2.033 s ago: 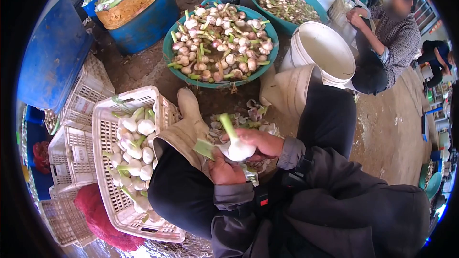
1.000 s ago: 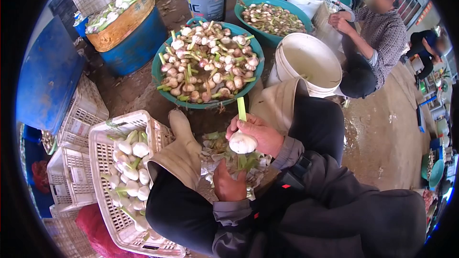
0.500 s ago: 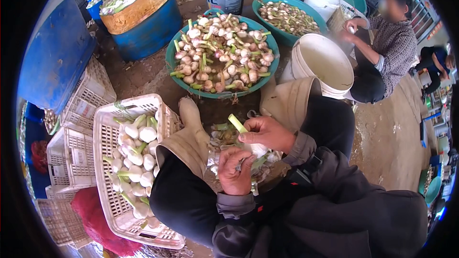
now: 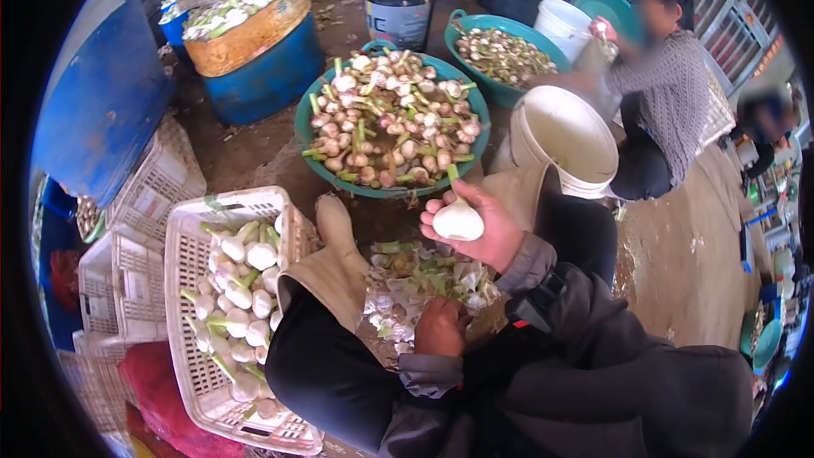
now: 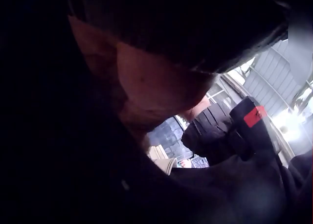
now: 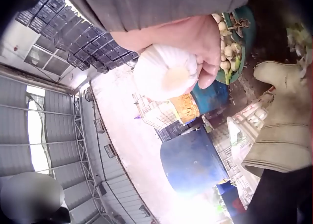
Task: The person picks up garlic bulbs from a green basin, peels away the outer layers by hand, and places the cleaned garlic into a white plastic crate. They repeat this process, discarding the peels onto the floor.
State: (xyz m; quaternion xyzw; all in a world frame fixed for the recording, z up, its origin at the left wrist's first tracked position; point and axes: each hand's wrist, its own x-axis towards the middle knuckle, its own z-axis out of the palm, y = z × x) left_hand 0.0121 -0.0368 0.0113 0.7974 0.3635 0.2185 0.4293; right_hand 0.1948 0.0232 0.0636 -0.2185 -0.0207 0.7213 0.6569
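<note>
- Closest in, the left hand (image 4: 439, 328) hangs low in front of the lap, just above the near edge of the scraps. Fingers are mostly hidden and the left wrist cam is super dark, so I can't tell if it's clenched or has anything in it.
- The right hand (image 4: 500, 233) is palm up, holding a garlic bulb (image 4: 458, 220): thumb along the green stem, fingers curled around the side. The bulb is clean and white, and its root end faces the right wrist cam.
- Below the hands there's a messy heap of garlic peelings (image 4: 424, 280) on the floor, between two beige boots (image 4: 337, 225).
- Off to the left, a white plastic crate (image 4: 199, 377) holds a bunch of white bulbs (image 4: 239, 297) with short stems.
- Past the boots, a green tub (image 4: 373, 192) is piled with dirtier, purplish bulbs, and a white bucket (image 4: 585, 123) stands just right of it.
- Farther back: a second person (image 4: 678, 110) seated on the right, another green tub of garlic, a dark bucket (image 4: 398, 17) and a blue drum (image 4: 267, 85).
</note>
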